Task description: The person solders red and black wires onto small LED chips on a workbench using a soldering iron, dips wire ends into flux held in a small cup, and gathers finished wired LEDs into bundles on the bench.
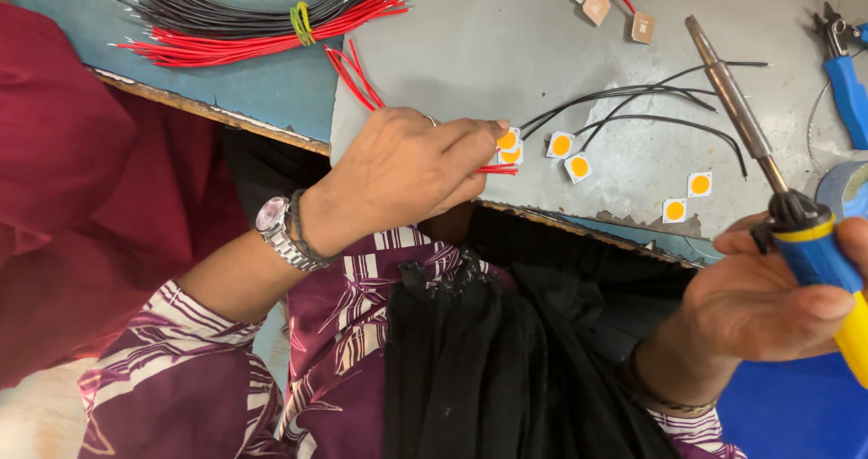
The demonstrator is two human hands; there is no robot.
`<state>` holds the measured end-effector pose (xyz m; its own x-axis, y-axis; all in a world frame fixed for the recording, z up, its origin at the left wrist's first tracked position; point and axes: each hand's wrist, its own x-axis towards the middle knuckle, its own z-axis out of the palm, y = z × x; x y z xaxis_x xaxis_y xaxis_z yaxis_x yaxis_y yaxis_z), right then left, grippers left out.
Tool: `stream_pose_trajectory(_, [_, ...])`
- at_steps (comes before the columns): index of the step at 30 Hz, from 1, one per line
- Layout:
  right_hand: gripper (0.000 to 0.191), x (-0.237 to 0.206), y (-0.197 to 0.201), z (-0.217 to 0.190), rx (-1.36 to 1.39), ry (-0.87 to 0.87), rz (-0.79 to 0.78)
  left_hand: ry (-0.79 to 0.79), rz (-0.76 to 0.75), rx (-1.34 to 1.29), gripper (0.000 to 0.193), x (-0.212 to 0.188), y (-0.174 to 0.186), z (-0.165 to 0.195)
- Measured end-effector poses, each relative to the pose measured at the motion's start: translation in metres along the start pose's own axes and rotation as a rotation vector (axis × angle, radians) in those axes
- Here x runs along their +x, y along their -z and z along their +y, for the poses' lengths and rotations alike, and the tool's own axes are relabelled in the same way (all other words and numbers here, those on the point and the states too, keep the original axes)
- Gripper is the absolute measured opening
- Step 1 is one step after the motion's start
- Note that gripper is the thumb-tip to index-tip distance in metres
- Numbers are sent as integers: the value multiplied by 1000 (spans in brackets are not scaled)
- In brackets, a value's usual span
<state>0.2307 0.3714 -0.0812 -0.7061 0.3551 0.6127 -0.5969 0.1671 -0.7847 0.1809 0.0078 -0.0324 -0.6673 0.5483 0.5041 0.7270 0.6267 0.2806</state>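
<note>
Left hand (411,165): closed in a pinch on a small square chip with orange centre (508,140) and a red wire (362,79), pressed to the grey desk (488,34) at its near edge. Right hand (778,301): wrapped round the blue-and-yellow handle of a soldering iron (764,165), tip raised above the desk, well right of the pinched chip. Loose chips with black wires (633,102) just right of that chip. Bundle of red and black wires (253,16) far left of it. Blue pliers (845,79) far right.
</note>
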Motion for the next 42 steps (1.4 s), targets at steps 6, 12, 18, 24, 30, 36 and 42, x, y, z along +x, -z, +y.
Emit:
stream_pose_trajectory(6, [52, 10, 3, -2, -102, -23, -15, -14, -26, 26, 27, -3, 1, 1])
stream_pose_trajectory(12, [45, 22, -18, -16, -127, 14, -30, -14, -35, 30, 24, -2, 1, 2])
stream_pose_trajectory(18, [36, 33, -40, -27, -47, -15, -118, -11, -19, 31, 20, -2, -1, 2])
stream_pose_trajectory(24, [33, 41, -66, -53, -104, -59, -295, -4, -3, 37, 16, 0, -1, 2])
stream_pose_trajectory(30, [30, 44, -85, -72, -110, -178, -400, 8, 7, 23, 13, 1, -1, 1])
stream_pose_trajectory(36, [30, 50, -84, -68, -170, -180, -467, -10, 17, 82, 13, 1, 1, 2])
stream_pose_trajectory(42, [28, 53, -85, -71, -188, -153, -557, -27, 40, 83, 12, 2, 1, 0])
